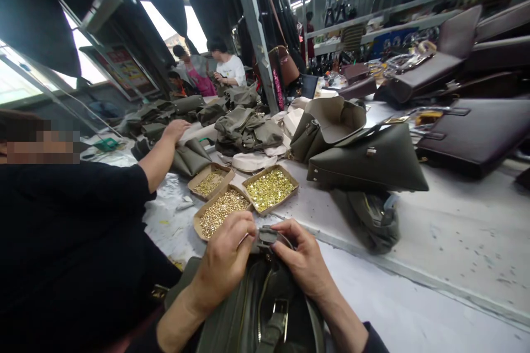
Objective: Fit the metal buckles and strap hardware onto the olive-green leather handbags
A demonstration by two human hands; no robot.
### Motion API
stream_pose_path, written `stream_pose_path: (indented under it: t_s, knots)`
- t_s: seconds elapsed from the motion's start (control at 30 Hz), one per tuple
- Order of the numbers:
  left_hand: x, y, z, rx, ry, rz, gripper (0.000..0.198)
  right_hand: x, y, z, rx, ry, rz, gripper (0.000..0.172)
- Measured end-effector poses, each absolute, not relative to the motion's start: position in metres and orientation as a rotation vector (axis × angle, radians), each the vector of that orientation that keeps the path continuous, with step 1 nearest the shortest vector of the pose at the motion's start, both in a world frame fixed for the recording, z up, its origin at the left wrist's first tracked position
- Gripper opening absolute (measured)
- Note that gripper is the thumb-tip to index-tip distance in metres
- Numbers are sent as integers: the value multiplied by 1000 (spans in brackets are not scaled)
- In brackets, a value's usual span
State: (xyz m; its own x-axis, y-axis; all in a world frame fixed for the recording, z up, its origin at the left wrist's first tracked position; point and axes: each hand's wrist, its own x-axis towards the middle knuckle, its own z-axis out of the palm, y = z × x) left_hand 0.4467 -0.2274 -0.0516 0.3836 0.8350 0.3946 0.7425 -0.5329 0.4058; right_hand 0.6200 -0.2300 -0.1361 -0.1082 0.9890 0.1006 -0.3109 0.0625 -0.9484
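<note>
An olive-green handbag [244, 309] with zips and a gold buckle [280, 317] lies before me at the table's edge. My right hand [304, 256] is closed on a small tab [268, 235] at the bag's far end, with thumb and fingers on its right side. Just left of that tab, my left hand [227, 259] is closed with its fingertips pinched together. Whatever it may hold is too small or hidden. Beyond my hands stand a box of round gold studs [223, 210], a box of shiny gold hardware [271, 190] and a smaller box of gold pieces [210, 182].
To my left a person in black [78, 231] reaches an arm over the table. A structured green bag [368, 160] stands right of the boxes, with a soft bag [372, 220] beneath. Green bag parts [248, 129] pile up behind. Dark brown bags [476, 132] lie far right.
</note>
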Motion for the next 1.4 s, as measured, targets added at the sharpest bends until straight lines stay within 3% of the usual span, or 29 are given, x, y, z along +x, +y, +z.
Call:
stream_pose_path:
  t_s: [0.17,0.43,0.63,0.87,1.03,1.23,1.4]
  knots:
    - [449,-242,-53,2883,1502,666,23,619,-231,-138,-832,-1083,1362,13]
    - [449,-232,-44,2276,1588,749,15,618,-231,-144,-800,-1146,1312,10]
    - [452,-233,-42,2184,1596,785,17,616,-230,-143,-830,-1167,1281,9]
    - [455,-238,-47,2396,1598,765,21,614,-226,-144,-783,-997,1426,17]
    - [452,-243,-50,2471,1613,537,9,612,-224,-144,-750,-888,1509,22]
    - [451,-246,-56,2651,1667,690,9,610,-223,-146,-744,-899,1490,20]
    - [457,-242,-53,2808,1717,518,4,611,-224,-144,-771,-925,1470,19]
